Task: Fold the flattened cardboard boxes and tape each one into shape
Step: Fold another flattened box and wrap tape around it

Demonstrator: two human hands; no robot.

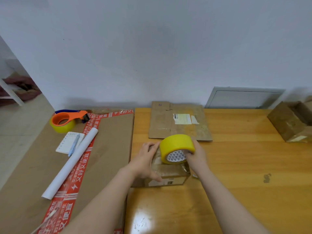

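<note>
A small folded cardboard box (168, 176) stands on the wooden table (236, 166) in front of me, with clear tape across its top. My left hand (146, 159) rests on the box's left side, fingers curled over its far edge. My right hand (196, 156) grips a yellow tape roll (175, 147) held on top of the box. A flattened cardboard box (179, 122) with a white label lies behind, against the wall.
A large cardboard sheet (109, 149) with red printed tape covers the left surface; on it lie an orange tape dispenser (67, 120), a notepad with a pen (70, 142) and a white paper roll (70, 164). A taped box (290, 122) stands at far right.
</note>
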